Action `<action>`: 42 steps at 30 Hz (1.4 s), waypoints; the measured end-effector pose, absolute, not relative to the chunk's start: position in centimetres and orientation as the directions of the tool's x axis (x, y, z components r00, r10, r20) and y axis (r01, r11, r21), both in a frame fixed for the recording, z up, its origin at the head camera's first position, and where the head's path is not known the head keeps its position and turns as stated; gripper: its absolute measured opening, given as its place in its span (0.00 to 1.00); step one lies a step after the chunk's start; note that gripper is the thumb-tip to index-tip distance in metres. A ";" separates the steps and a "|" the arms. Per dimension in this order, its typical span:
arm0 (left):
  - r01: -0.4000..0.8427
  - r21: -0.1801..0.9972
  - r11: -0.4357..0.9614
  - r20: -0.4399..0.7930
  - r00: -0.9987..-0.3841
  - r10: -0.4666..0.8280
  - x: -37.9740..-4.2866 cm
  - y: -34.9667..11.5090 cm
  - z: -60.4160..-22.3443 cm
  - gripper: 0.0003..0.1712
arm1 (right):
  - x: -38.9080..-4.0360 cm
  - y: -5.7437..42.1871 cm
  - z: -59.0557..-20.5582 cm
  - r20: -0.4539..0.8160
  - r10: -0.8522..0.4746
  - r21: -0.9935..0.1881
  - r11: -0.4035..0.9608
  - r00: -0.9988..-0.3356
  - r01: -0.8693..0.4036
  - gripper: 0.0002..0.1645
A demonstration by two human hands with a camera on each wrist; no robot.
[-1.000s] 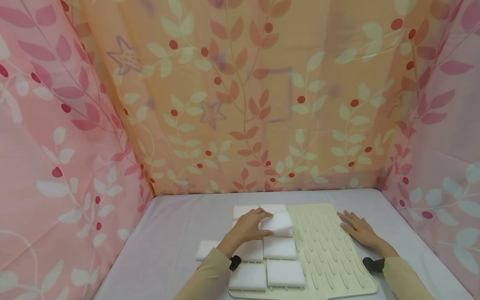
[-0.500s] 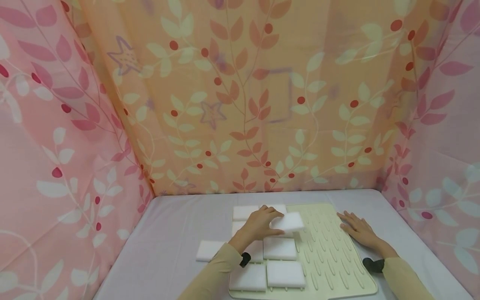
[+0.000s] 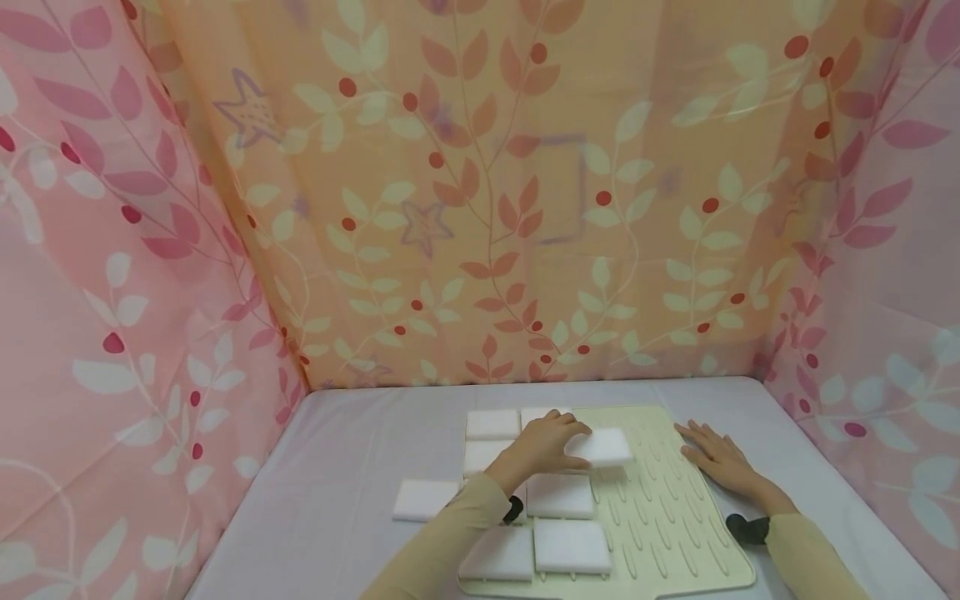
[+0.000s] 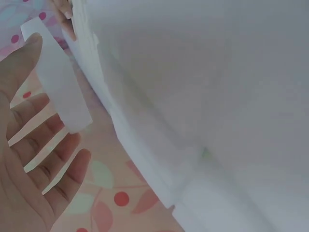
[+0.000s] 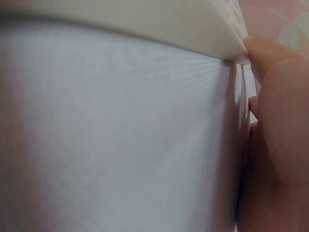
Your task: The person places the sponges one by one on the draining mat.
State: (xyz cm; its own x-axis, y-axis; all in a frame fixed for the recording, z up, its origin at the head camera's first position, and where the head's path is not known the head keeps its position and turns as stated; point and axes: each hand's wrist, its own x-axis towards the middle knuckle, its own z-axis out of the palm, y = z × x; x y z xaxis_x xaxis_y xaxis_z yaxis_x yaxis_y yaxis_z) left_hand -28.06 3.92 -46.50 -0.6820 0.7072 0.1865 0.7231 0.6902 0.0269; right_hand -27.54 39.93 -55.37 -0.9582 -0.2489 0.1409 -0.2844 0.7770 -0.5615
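Note:
My left hand pinches a white sponge between thumb and fingers, over the pale green ridged mat. In the left wrist view the sponge is seen edge-on, thumb on one side and fingertips on the other. Several more white sponges lie in two columns on the mat's left half, among them a near one and a far one; my left hand and forearm partly cover some. My right hand lies flat with fingers spread, fingertips touching the mat's right edge.
One white sponge lies to the left, partly off the mat and partly behind my left sleeve. A white cloth covers the table. Floral curtains enclose the back and both sides.
My left hand has moved to the right with the sponge, from above the second column to the bare ridges of the mat. The right hand has stayed at the mat's edge.

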 end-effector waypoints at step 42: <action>0.662 -0.084 0.745 0.020 -0.746 0.665 -28.5 9.7 -47.7 0.33 | -27.7 40.1 -55.8 0.148 -0.246 -0.564 0.775 -0.958 -0.286 0.35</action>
